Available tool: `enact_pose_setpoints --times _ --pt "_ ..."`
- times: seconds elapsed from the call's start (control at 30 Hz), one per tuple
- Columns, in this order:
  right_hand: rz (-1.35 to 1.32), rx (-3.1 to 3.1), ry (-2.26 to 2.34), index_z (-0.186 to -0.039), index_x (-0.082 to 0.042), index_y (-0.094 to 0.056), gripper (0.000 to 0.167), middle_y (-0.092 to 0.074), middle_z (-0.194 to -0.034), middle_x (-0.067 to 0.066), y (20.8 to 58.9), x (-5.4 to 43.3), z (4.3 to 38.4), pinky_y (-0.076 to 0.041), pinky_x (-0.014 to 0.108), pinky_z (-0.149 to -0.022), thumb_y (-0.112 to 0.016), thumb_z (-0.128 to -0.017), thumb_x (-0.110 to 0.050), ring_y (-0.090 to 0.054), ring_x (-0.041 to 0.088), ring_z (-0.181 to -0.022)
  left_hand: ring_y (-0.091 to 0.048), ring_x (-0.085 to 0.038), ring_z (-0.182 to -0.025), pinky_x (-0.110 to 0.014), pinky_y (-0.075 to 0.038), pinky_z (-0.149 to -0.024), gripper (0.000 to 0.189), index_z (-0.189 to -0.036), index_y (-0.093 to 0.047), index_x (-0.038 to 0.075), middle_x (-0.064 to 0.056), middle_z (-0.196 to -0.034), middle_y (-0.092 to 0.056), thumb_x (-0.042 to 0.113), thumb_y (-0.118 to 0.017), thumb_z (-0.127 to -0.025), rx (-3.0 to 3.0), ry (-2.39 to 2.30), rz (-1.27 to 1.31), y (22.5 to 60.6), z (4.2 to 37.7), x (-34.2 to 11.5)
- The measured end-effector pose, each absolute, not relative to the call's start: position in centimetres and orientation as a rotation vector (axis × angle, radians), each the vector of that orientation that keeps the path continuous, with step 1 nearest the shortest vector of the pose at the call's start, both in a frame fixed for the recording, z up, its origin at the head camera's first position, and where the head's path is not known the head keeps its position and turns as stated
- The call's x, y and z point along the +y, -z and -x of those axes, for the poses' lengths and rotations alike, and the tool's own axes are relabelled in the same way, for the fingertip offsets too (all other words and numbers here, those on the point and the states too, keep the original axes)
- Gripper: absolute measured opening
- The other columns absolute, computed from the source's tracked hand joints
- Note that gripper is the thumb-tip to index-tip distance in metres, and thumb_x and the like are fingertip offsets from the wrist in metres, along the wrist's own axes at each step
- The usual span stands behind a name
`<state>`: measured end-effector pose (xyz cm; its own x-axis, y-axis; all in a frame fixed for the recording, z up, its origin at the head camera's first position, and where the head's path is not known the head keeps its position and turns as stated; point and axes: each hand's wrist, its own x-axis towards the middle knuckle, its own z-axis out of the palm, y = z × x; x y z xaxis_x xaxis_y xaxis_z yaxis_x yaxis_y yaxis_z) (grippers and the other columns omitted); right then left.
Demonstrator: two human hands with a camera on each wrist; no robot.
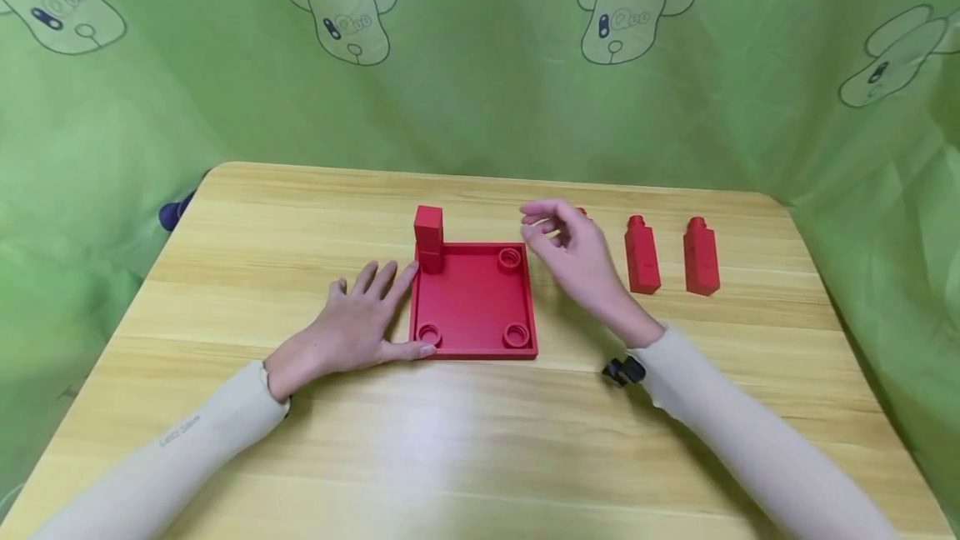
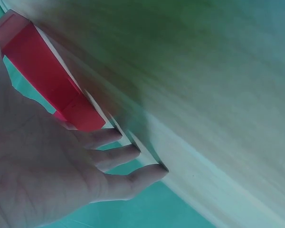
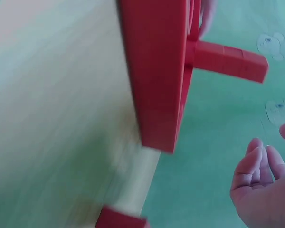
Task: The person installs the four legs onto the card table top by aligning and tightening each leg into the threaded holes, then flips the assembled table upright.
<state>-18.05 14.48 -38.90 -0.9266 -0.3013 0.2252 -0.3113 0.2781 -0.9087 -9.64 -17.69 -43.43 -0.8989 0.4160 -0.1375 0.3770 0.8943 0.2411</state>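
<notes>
My left hand (image 1: pixel 356 323) (image 2: pixel 42 156) lies with spread fingers at the left side of a shallow red square tray (image 1: pixel 472 357) (image 3: pixel 156 71). Its thumb touches the tray's front left rim. A square red post (image 1: pixel 430 232) (image 3: pixel 232 61) stands upright in the back left corner. Round raised sockets, including the back right one (image 1: pixel 509 258), occupy the other corners. Above the table, just right of the tray, my right hand (image 1: pixel 581 261) (image 3: pixel 263 185) has loosely bent fingers and holds nothing.
Right of the tray lie two red posts with narrow threaded-looking ends, a nearer one (image 1: pixel 642 261) and a farther one (image 1: pixel 701 261). Another red piece (image 1: pixel 581 211) is mostly hidden behind the right hand. A green patterned curtain (image 1: pixel 480 90) hangs behind the wooden table (image 1: pixel 375 457).
</notes>
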Motion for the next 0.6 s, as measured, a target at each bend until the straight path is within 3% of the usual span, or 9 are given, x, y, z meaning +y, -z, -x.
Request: enact_pose_setpoints --times 0.23,0.6 --pt "-0.472 -2.412 -1.737 -0.13 0.001 -0.072 0.025 -0.073 -0.114 0.005 38.1 19.8 17.1 -0.052 0.022 -0.083 -0.07 -0.107 -0.009 -0.065 0.021 -0.1 -0.026 -0.053 -0.158 -0.084 -0.033 -0.108 0.122 -0.177 -0.016 0.011 -0.025 -0.173 -0.03 0.087 -0.06 -0.092 2.866 -0.321 -0.617 43.7 9.6 -17.6" --pt "-0.211 -2.333 -1.714 -0.13 0.004 -0.071 0.025 -0.072 -0.112 0.005 38.0 26.1 16.2 -0.053 0.016 -0.086 -0.069 -0.107 -0.006 -0.067 0.015 -0.1 -0.025 -0.053 -0.158 -0.084 -0.031 -0.109 0.122 -0.177 -0.014 0.012 -0.025 -0.174 -0.028 0.086 -0.06 -0.091 2.858 -0.328 -0.598 43.5 9.7 -17.6"
